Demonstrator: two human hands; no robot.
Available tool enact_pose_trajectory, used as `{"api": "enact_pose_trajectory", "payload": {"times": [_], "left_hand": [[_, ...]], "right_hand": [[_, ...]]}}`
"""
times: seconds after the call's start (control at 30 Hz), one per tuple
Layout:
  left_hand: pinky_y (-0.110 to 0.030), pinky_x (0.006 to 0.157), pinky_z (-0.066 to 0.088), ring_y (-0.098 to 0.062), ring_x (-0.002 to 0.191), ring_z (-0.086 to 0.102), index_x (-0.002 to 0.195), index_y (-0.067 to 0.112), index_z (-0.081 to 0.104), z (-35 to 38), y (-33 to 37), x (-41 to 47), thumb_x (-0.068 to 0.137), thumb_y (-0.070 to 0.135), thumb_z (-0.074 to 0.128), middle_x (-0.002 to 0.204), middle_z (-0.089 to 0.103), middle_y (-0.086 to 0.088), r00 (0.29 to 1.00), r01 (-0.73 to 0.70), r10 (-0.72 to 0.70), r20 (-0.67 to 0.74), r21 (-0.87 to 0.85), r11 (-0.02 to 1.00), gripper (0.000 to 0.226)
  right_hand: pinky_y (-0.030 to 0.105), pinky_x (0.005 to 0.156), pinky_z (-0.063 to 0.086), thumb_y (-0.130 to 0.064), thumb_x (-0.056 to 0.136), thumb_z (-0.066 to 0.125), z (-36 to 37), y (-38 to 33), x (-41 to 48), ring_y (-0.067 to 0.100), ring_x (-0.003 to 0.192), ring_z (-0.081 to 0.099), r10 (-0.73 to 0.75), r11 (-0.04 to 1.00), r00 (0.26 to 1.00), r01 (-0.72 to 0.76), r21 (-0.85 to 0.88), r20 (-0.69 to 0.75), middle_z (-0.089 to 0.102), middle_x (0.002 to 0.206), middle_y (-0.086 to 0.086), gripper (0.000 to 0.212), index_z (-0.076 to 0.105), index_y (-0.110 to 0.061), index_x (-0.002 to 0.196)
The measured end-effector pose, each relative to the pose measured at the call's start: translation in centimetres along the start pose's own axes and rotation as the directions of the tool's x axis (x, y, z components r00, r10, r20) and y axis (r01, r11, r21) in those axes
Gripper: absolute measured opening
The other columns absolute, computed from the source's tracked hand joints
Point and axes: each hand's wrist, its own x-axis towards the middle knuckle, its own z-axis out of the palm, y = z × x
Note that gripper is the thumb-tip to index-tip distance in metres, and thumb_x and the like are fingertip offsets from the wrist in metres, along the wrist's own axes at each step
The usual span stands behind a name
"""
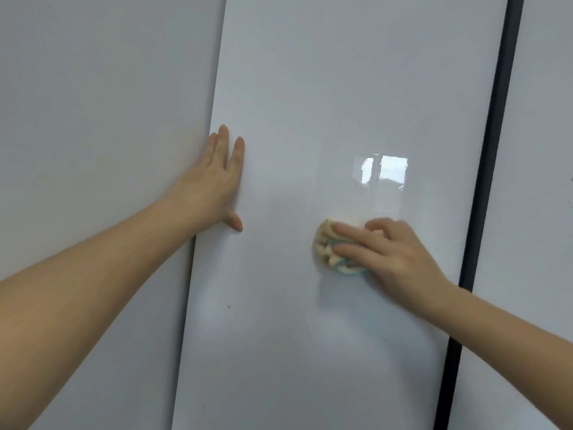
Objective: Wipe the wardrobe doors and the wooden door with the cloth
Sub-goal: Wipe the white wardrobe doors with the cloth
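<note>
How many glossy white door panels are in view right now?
3: the left panel, the middle panel being wiped with the cloth, and a right panel beyond the dark strip. More may lie outside the frame.

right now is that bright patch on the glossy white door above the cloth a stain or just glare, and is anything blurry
Head view: the bright patch is glare, a window-shaped reflection on the glossy white wardrobe door; head view: the crumpled beige cloth with a teal edge under the right hand looks soft; head view: the straight black gap bows from the wide lens; the left hand lies flat.
</note>
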Motion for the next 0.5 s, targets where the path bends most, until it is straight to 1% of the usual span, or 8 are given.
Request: {"api": "enact_pose_trajectory", "payload": {"times": [0.07, 0.1, 0.17, 0.23, 0.3, 0.4, 0.43, 0.5], "left_hand": [[-0.04, 0.117, 0.021, -0.03, 0.148, -0.018, 0.153, 0.018, -0.017, 0.1, 0.0, -0.2, 0.065, 0.042, 0.086, 0.157, -0.03, -0.016, 0.996, -0.082, 0.082, -0.03, 0.003, 0.997, 0.137], [-0.04, 0.116, 0.024, -0.029, 0.148, -0.018, 0.153, 0.023, -0.015, 0.1, 0.0, -0.3, 0.066, 0.038, 0.086, 0.157, -0.03, -0.013, 0.992, -0.123, 0.123, -0.041, -0.002, 0.992, 0.135], [-0.041, 0.116, 0.026, -0.029, 0.148, -0.018, 0.152, 0.029, -0.018, 0.0, 0.0, -0.4, 0.07, 0.037, 0.084, 0.157, -0.03, -0.009, 0.985, -0.17, 0.171, -0.032, 0.013, 0.985, 0.132], [-0.042, 0.117, 0.023, -0.031, 0.147, -0.02, 0.15, 0.029, -0.023, 0.0, 0.1, -0.4, 0.069, 0.048, 0.082, 0.156, -0.032, -0.009, 0.984, -0.179, 0.179, -0.007, 0.052, 0.983, 0.134], [-0.042, 0.118, 0.019, -0.033, 0.146, -0.022, 0.149, 0.028, -0.027, 0.2, 0.3, -0.4, 0.064, 0.057, 0.08, 0.155, -0.035, -0.011, 0.985, -0.17, 0.171, -0.003, 0.061, 0.984, 0.14], [-0.041, 0.118, 0.019, -0.031, 0.146, -0.024, 0.148, 0.03, -0.029, 0.5, 0.5, -0.5, 0.062, 0.058, 0.081, 0.154, -0.037, -0.01, 0.988, -0.152, 0.153, -0.018, 0.038, 0.988, 0.142], [-0.041, 0.118, 0.018, -0.031, 0.146, -0.024, 0.148, 0.03, -0.029, 0.5, 0.4, -0.5, 0.062, 0.058, 0.081, 0.154, -0.037, -0.01, 0.988, -0.151, 0.151, -0.024, 0.034, 0.988, 0.143], [-0.041, 0.118, 0.018, -0.031, 0.146, -0.024, 0.148, 0.031, -0.028, 0.5, 0.4, -0.5, 0.062, 0.058, 0.082, 0.155, -0.035, -0.01, 0.988, -0.15, 0.151, -0.026, 0.025, 0.988, 0.142]], "right_hand": [[0.044, 0.07, 0.045, 0.003, 0.09, 0.041, -0.5, 1.3, 0.5, 0.031, 0.092, 0.05, 0.163, 0.986, 0.985, -0.164, -0.009, -0.056, 0.058, 0.136, -0.001, 0.042, 0.066, -0.019, 0.115], [0.044, 0.071, 0.044, 0.003, 0.09, 0.041, -0.4, 0.8, 0.1, 0.032, 0.092, 0.05, 0.171, 0.985, 0.983, -0.172, -0.014, -0.064, 0.056, 0.138, -0.001, 0.041, 0.066, -0.019, 0.115], [0.042, 0.074, 0.043, 0.0, 0.097, 0.039, 0.0, -0.8, -1.9, 0.031, 0.091, 0.05, 0.046, 0.999, 0.999, -0.045, 0.008, -0.01, 0.053, 0.142, 0.0, 0.036, 0.063, -0.018, 0.115], [0.04, 0.079, 0.044, -0.005, 0.103, 0.034, -0.5, -1.6, -3.7, 0.029, 0.096, 0.051, -0.133, 0.991, 0.985, 0.132, 0.021, 0.107, 0.052, 0.143, -0.001, 0.036, 0.065, -0.017, 0.117], [0.04, 0.082, 0.044, -0.009, 0.105, 0.033, -1.5, -0.1, -3.8, 0.028, 0.101, 0.052, -0.18, 0.983, 0.97, 0.181, 0.009, 0.16, 0.055, 0.14, 0.003, 0.037, 0.067, -0.017, 0.118], [0.041, 0.084, 0.042, -0.013, 0.104, 0.036, -3.2, 3.8, -1.4, 0.03, 0.101, 0.052, -0.006, 0.999, 0.998, 0.009, -0.05, 0.061, 0.063, 0.125, 0.013, 0.037, 0.072, -0.015, 0.113], [0.04, 0.084, 0.042, -0.015, 0.104, 0.037, -3.9, 5.1, -0.3, 0.031, 0.1, 0.051, 0.065, 0.995, 0.998, -0.063, -0.079, 0.015, 0.065, 0.121, 0.014, 0.038, 0.074, -0.014, 0.11], [0.038, 0.085, 0.041, -0.009, 0.097, 0.047, -5.0, 7.1, 1.2, 0.034, 0.098, 0.052, 0.2, 0.974, 0.978, -0.205, -0.1, -0.058, 0.065, 0.117, 0.014, 0.03, 0.075, -0.013, 0.108]]}}
